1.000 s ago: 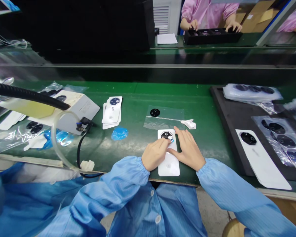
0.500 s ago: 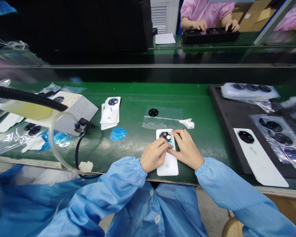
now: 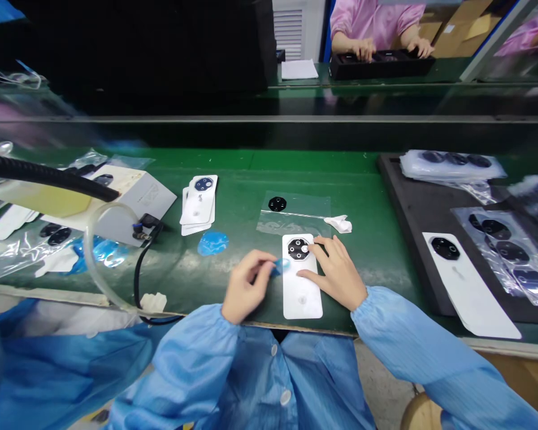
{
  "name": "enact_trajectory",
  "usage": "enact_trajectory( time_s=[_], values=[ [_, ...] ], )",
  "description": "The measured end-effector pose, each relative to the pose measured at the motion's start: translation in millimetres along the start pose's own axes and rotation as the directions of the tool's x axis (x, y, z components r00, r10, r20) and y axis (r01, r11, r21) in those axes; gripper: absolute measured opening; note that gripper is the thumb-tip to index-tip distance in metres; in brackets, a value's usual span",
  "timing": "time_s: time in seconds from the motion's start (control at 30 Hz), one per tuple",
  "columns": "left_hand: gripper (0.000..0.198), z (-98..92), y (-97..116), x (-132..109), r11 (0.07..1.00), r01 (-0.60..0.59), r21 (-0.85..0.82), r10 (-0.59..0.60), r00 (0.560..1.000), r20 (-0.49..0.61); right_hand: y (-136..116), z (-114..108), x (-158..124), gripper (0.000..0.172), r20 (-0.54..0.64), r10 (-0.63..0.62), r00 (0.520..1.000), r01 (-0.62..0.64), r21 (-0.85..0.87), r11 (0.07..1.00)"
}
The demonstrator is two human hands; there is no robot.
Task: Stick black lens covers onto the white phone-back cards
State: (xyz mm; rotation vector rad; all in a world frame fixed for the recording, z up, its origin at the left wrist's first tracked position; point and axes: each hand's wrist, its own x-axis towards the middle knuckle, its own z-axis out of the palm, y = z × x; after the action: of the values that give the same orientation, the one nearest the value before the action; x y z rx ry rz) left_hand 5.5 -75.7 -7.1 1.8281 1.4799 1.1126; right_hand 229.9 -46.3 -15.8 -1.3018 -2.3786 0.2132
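A white phone-shaped panel (image 3: 301, 298) lies upright to the view at the bench's front edge, a black round camera piece (image 3: 298, 249) near its top. My left hand (image 3: 247, 285), just left of the panel, pinches a small blue film (image 3: 280, 266). On the panel's right side rests my right hand (image 3: 338, 275), fingers apart, its index fingertip at a small white bit beside the camera piece. Behind is a clear plastic bag (image 3: 293, 222) with a black disc (image 3: 277, 204) on it. A crumpled white scrap (image 3: 339, 224) touches the bag's right end.
Stacked white panels (image 3: 198, 206) and a blue film disc (image 3: 213, 243) lie left of centre. Farther left stand a white box (image 3: 150, 200) and a hose (image 3: 92, 257). At right, a black foam tray (image 3: 401, 209) bears bagged discs and white panels. A person (image 3: 376, 27) works across the bench.
My left hand has moved left off the panel with the blue film, uncovering more of the camera piece. My right hand has stayed nearly in place.
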Motion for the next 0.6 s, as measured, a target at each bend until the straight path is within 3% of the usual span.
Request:
enact_trajectory(
  time_s=[0.13,0.3,0.43,0.53,0.6],
  values=[
    [0.019,-45.8,-47,8,0.973,0.173,0.155,-0.118,0.943,-0.311,1,3,-5,0.042,-0.025,-0.028,0.999,0.028,-0.015,1.0],
    [0.019,-76.6,-82,14,0.892,0.26,0.37,-0.088,0.902,-0.422,2,4,-4,0.043,-0.044,-0.027,0.999,0.027,-0.008,1.0],
    [0.024,-77.8,-79,17,0.838,0.234,0.492,-0.002,0.904,-0.427,2,5,-2,0.05,-0.041,-0.014,0.999,0.014,-0.002,1.0],
    [0.029,-70.9,-64,16,0.832,0.178,0.526,0.082,0.897,-0.434,2,5,-2,0.047,-0.038,-0.018,0.999,0.018,-0.004,1.0],
    [0.026,-60.5,-48,14,0.849,0.088,0.521,0.129,0.922,-0.366,2,5,-3,0.043,-0.039,-0.02,0.999,0.02,-0.001,1.0]
  ],
)
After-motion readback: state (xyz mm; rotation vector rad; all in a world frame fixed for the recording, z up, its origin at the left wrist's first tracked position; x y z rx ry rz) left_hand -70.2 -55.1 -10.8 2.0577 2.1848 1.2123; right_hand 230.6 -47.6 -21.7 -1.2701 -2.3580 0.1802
